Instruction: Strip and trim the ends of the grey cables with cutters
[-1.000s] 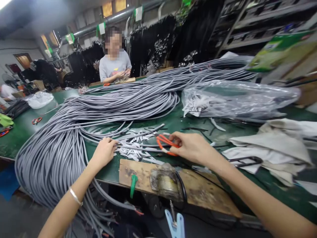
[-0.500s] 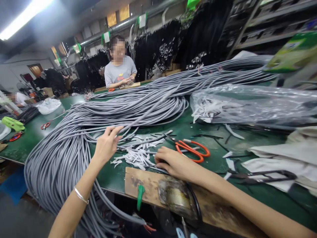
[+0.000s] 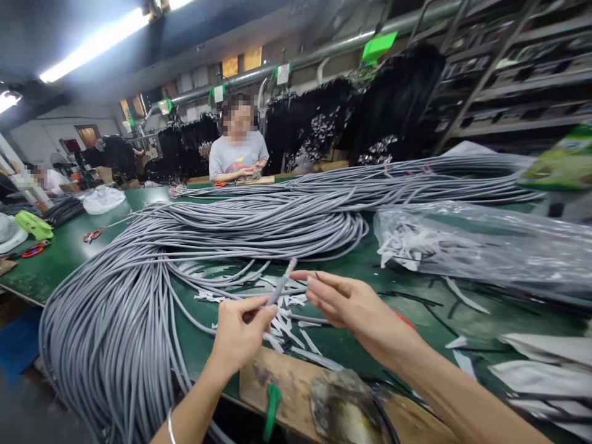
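My left hand pinches a grey cable close to its whitish end, which points up and away from me. At the cable's tip, my right hand has its fingers drawn together, with a tiny dark bit showing at the fingertips; what it is I cannot make out. Below both hands lie scattered white paper strips. A large bundle of grey cables spreads behind and left of my left hand, drooping over the table edge. Orange-handled scissors are mostly hidden behind my right hand.
A wooden board with a green clamp sits at the front edge. On the right of the green table are a clear plastic bag with white strips and a pale cloth. A person works across the table.
Both hands have lifted from the table and come together. The left now holds up a cable end, and the right has left the paper strips for its tip. The view has shifted.
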Tool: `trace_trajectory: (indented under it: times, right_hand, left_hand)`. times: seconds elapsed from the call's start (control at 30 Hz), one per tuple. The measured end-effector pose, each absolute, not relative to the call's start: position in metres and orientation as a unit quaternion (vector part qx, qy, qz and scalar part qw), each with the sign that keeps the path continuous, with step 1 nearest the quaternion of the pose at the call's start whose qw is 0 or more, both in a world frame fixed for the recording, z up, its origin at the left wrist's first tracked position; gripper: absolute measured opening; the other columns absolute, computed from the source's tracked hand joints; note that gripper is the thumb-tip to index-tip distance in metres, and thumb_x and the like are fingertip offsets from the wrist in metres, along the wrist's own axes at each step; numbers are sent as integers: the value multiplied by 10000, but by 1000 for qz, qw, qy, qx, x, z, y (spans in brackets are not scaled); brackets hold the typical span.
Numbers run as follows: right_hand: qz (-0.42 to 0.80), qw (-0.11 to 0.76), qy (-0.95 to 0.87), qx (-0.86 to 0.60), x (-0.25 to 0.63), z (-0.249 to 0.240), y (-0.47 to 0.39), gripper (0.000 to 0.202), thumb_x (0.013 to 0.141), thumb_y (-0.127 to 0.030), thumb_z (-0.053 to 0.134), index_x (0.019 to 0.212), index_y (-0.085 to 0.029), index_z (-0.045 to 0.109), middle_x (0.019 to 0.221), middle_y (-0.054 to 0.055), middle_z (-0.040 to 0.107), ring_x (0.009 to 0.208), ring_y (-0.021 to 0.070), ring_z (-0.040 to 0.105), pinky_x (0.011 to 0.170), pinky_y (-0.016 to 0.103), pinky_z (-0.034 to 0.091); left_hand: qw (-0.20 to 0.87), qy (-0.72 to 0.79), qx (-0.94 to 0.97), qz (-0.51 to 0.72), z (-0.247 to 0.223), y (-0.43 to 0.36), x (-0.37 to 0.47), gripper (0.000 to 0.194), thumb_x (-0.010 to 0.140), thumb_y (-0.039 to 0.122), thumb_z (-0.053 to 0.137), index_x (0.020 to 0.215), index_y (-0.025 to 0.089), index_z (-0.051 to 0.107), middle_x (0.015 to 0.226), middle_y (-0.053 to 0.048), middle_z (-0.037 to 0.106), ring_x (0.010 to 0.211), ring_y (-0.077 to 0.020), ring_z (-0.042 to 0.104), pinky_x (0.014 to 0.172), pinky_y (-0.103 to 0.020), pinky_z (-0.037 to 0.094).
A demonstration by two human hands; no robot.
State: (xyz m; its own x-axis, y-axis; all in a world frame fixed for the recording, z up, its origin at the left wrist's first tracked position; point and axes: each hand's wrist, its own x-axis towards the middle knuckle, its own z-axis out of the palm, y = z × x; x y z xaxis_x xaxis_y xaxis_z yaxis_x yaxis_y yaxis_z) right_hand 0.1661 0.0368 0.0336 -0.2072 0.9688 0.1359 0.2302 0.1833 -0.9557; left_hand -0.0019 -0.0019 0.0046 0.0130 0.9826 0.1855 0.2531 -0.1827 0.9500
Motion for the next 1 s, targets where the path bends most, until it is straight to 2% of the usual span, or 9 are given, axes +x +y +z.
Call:
trace_trajectory:
  times: [0.1, 0.2, 0.27, 0.4, 0.5, 0.6, 0.73, 0.87, 1.0]
  right_hand:
    - [482, 462, -578, -470, 160, 35, 33, 509, 568, -594, 643, 762, -125, 617, 499, -51, 422, 389, 53, 252, 355, 212, 165]
    - [490, 466, -560, -477, 162, 25, 30, 467, 546, -588, 678, 654, -140, 602, 482, -43, 437, 386, 48, 255, 349, 213, 159]
    - [504, 469, -553, -470, 165, 16, 28, 440, 565, -572, 689, 624, -145, 600, 474, -44, 432, 386, 49, 258, 340, 210, 153]
    - [508, 477, -556, -454, 167, 7, 24, 399, 591, -536, 713, 624, -153, 608, 469, -46, 432, 397, 63, 316, 330, 198, 202]
    - [479, 475, -579, -458, 165, 6, 23, 397, 612, -544, 704, 631, -162, 600, 493, -25, 484, 441, 98, 441, 369, 201, 337]
    - [382, 500, -621, -466, 165, 5, 21, 376, 736, -551, 593, 732, -175, 606, 611, 25, 598, 557, 150, 575, 482, 225, 462]
    - [223, 461, -732, -450, 168, 3, 16, 344, 887, -402, 435, 647, -202, 579, 555, 15, 614, 471, 132, 555, 451, 213, 441]
    - [178, 417, -793, -407, 167, 2, 12, 348, 907, -285, 407, 615, -207, 581, 506, -2, 622, 430, 130, 583, 436, 199, 446]
    - [165, 420, -799, -397, 165, 3, 9, 316, 895, -236, 420, 640, -198, 604, 538, -3, 646, 460, 128, 611, 471, 186, 462]
  left_hand:
    - [334, 523, 657, 429, 4, -13, 0, 293, 825, 292, 528, 742, 126, 755, 502, -18, 607, 464, -129, 482, 475, -226, 352]
    - [282, 535, 682, 412, 3, -20, 8, 229, 810, 228, 541, 823, 145, 754, 678, -56, 710, 584, -169, 591, 586, -252, 438]
    - [285, 528, 674, 431, 0, -20, 15, 225, 788, 191, 551, 894, 132, 740, 761, -83, 724, 643, -185, 626, 619, -257, 472]
    - [320, 506, 644, 476, -9, -15, 27, 233, 769, 168, 554, 906, 87, 725, 777, -112, 709, 653, -188, 631, 581, -245, 493]
    - [299, 492, 652, 493, -12, -13, 30, 261, 787, 167, 539, 961, 87, 717, 737, -99, 689, 611, -171, 598, 553, -242, 470]
    - [266, 506, 643, 510, -10, -13, 30, 267, 817, 183, 524, 981, 108, 722, 656, -67, 650, 542, -147, 541, 509, -239, 417]
    - [239, 542, 606, 530, -9, -15, 30, 265, 830, 187, 521, 981, 124, 729, 596, -41, 601, 519, -136, 502, 492, -239, 377]
    - [244, 538, 591, 549, -9, -15, 30, 259, 824, 184, 533, 982, 120, 728, 624, -46, 618, 537, -136, 519, 504, -236, 396]
    - [236, 526, 605, 550, -9, -16, 31, 246, 814, 158, 548, 974, 111, 729, 646, -54, 647, 545, -133, 537, 528, -229, 426]
